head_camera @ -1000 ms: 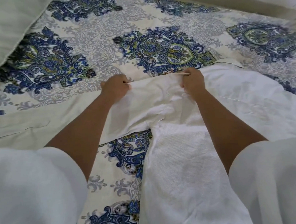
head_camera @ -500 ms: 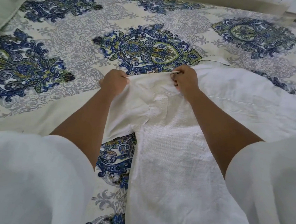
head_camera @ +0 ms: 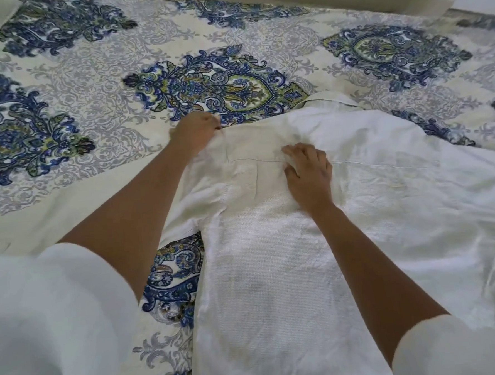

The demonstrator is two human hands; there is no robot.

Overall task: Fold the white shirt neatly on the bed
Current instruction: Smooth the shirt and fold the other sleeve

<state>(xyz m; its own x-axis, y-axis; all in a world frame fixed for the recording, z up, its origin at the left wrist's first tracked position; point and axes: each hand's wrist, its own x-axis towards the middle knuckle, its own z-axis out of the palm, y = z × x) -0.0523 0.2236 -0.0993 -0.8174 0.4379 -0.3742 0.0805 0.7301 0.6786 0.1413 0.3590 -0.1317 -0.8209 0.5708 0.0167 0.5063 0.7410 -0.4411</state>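
Head view: white shirt spread on patterned bed, smoothing stage.

Noted bed (head_camera: pixel 89 89) under a blue-and-cream print cover, filling the frame. Found white shirt (head_camera: pixel 274 272) laid flat over its near right part, body running toward the wearer, collar (head_camera: pixel 330 96) at the far edge. Logged left hand (head_camera: pixel 196 132) curled at the shoulder edge, pinching cloth, probably to keep it taut. Logged right hand (head_camera: pixel 309 172) flat on the yoke seam, fingers loosely spread, gripping nothing, likely pressing wrinkles out. Judged task early; saw no finished fold.
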